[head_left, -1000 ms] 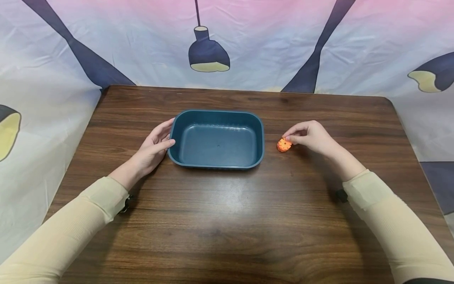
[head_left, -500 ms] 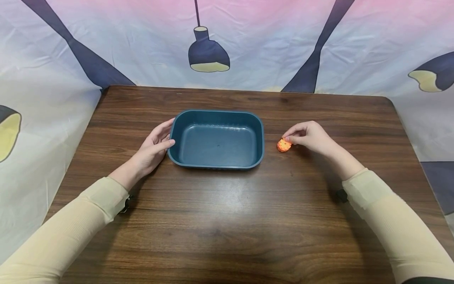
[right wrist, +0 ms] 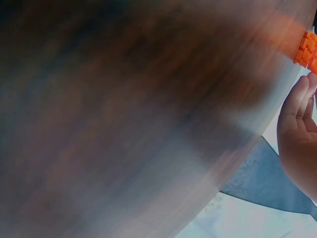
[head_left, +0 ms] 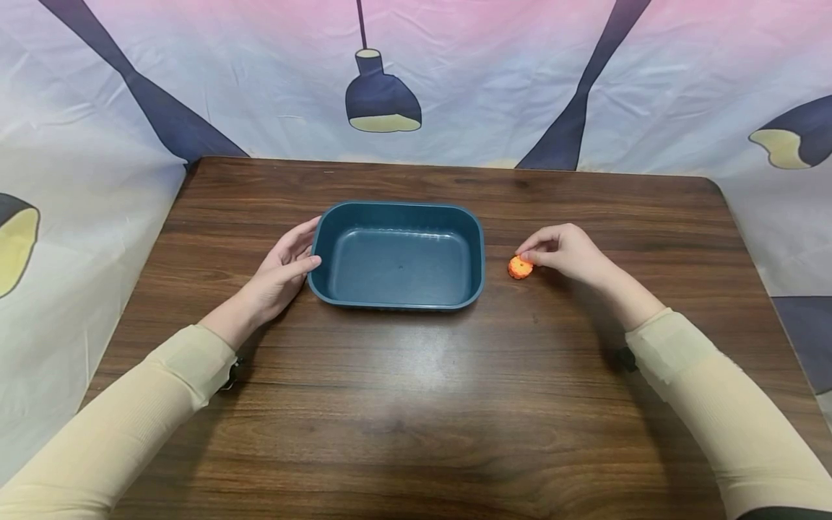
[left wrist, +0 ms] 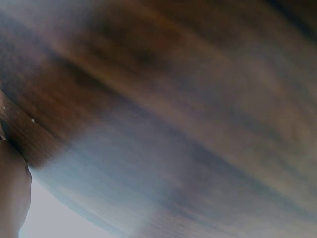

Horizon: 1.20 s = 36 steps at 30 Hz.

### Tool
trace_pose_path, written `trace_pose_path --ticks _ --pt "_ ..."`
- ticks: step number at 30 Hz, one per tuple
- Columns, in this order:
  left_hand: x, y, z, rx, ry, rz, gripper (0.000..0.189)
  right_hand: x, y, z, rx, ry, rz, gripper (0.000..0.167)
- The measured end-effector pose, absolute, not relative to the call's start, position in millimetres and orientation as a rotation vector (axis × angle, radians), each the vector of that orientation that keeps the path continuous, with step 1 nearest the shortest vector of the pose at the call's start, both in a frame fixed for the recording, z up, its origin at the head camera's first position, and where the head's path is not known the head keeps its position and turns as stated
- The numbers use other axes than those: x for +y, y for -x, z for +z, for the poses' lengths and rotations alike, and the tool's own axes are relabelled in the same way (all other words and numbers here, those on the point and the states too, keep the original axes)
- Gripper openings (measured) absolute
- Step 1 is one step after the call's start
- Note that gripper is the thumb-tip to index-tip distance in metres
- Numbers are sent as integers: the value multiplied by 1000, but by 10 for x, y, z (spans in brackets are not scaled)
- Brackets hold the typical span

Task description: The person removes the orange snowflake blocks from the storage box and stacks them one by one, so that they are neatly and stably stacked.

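Observation:
A dark teal rectangular basin [head_left: 399,269] with rounded corners sits on the wooden table, nothing visible inside it. At its left end, my left hand [head_left: 276,278] holds it, thumb on the rim and fingers along the outer wall. To the right of the basin, my right hand [head_left: 572,254] pinches a small orange disc [head_left: 520,268] with a hole in its middle, at or very near the tabletop. Blocky ridges show on the disc's side [right wrist: 306,49] in the right wrist view. Only a blurred edge of the left hand [left wrist: 14,191] appears in the left wrist view.
The brown wood-grain table [head_left: 416,419] stretches in front of the basin and to both sides. Behind it hangs a pale fabric backdrop [head_left: 279,87] printed with dark lamps.
My right hand has dipped very slightly, and the orange disc looks slightly turned or tilted between its fingers. The left hand and the basin have stayed in place.

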<state>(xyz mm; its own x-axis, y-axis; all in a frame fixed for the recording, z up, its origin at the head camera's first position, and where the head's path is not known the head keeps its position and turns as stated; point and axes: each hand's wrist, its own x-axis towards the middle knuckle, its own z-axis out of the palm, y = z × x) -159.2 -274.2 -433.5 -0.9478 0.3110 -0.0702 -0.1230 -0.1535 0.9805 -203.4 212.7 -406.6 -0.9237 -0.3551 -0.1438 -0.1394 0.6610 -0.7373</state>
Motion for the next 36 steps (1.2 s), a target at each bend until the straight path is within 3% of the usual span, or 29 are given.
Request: trace_pose_path --ticks 28,36 --pt "-2774 1624 -4340 1812 -187 2160 60 2188 2006 -4027 2695 387 -1204 28" --pt "-2803 1675 -4263 1761 -165 2217 52 2258 2004 -3987 2683 360 -1305 30"
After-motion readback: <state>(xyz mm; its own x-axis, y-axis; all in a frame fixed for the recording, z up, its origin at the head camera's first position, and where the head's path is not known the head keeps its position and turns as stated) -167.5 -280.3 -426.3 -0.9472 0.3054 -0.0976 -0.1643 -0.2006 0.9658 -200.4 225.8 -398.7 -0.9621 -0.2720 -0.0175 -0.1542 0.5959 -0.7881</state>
